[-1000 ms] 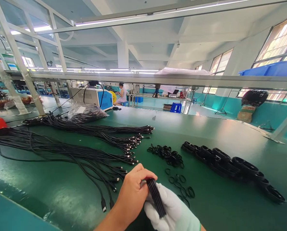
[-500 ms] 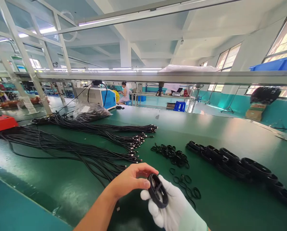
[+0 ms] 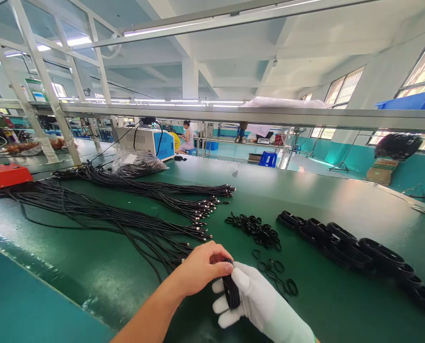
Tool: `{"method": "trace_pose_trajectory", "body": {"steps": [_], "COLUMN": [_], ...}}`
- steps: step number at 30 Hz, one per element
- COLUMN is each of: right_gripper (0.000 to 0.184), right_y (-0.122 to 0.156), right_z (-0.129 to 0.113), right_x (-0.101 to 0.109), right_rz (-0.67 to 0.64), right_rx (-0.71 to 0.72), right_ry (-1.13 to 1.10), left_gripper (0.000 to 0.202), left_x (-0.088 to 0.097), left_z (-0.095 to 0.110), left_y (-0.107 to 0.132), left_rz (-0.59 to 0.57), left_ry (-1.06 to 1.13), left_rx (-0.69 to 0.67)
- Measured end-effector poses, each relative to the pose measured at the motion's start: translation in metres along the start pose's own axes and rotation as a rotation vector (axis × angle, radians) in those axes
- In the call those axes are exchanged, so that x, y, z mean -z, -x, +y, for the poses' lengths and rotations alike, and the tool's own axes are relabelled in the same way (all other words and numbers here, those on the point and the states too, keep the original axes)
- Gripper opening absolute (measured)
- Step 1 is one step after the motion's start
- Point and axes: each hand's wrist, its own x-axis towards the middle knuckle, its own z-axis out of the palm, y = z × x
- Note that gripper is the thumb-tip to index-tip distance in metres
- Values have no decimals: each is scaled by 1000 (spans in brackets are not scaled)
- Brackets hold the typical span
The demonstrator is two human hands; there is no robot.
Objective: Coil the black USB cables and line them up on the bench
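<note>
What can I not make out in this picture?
Head view: held cable coil, palm side hidden by the gloved right hand.
Head view: red box, left end cut off by the left edge.
Head view: cable connectors, any markings too small to read.
Head view: heaped black rings, number hidden by their overlap.

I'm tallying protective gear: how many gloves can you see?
1: a white glove, worn on the right hand, which holds a black cable coil. The left hand is bare. Others could be hidden among the background clutter.

A black cable coil (image 3: 231, 291) slants edge-on; both hands (image 3: 204, 267) (image 3: 257, 291) hold it.
</note>
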Motion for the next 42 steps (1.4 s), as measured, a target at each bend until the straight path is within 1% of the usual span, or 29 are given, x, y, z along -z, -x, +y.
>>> {"method": "trace_pose_trajectory", "body": {"steps": [1, 3, 6, 7, 9, 11, 13, 15, 17, 18, 20, 21, 22, 23, 24, 25, 27, 31, 33, 35, 38, 40, 42], "right_gripper": [55, 55, 48, 50, 57, 62, 61, 58, 58, 58, 59, 59, 59, 59, 58, 58, 57, 56, 55, 52, 45, 49, 57], "right_y": [1, 3, 2, 1, 0, 0, 1, 4, 5, 5, 4, 3, 2, 1, 0, 0, 1, 4, 3, 2, 1, 1, 1], "right_z": [-1, -2, -2, -2, -2, -2, -3, -3, -3, -3, -2, -2, -1, -1, -1, 0, 0, 1, 3, 5, 6, 5, 4], "right_x": [0, 2, 4, 4, 4, 2, 0, -1, -1, -1, -1, -1, -1, -2, -2, -3, -5, -7, -6, -2, 7, 11, 13], "right_rz": [-17, -7, 37, 48, 69, 65, 38, 14, 11, 15, 16, 12, 8, 8, 8, 10, 16, -2, -25, -73, -228, -330, -362], "right_rx": [-5, -2, 32, 42, 53, 56, 48, 32, 24, 22, 6, -10, -28, -41, -47, -46, -28, -1, -1, 3, 18, 21, 27], "right_ry": [-3, -4, -24, -21, 10, 47, 45, 12, -21, -37, -60, -57, -41, -18, 8, 28, 43, 15, -26, -101, -280, -377, -407], "left_gripper": [23, 24, 26, 26, 20, 17, 17, 16, 15, 14, 12, 13, 20, 28, 34, 38, 40, 38, 38, 37, 28, 26, 28], "left_x": [-1, -3, -7, -9, -14, -20, -24, -25, -23, -21, -17, -16, -15, -16, -17, -19, -24, -33, -34, -32, -18, -6, 4], "left_z": [1, 4, 7, 7, 9, 9, 9, 8, 4, 3, 0, 0, -1, -1, -2, -3, -6, -18, -19, -14, 2, 9, 7], "left_y": [0, 1, 7, 9, 14, 17, 19, 19, 20, 20, 22, 22, 23, 24, 24, 25, 24, 21, 19, 18, 15, 12, 8], "left_rz": [4, 28, 117, 132, 116, 75, 60, 36, 5, 24, 142, 215, 273, 306, 315, 315, 331, 403, 433, 431, 354, 317, 354], "left_ry": [-9, 7, 122, 168, 263, 362, 447, 469, 401, 329, 143, 49, -37, -112, -171, -217, -271, -271, -264, -263, -176, -71, -27], "left_rx": [0, 1, 50, 82, 139, 163, 157, 142, 152, 159, 124, 71, -1, -75, -139, -187, -237, -292, -294, -248, -110, -51, -37]}}
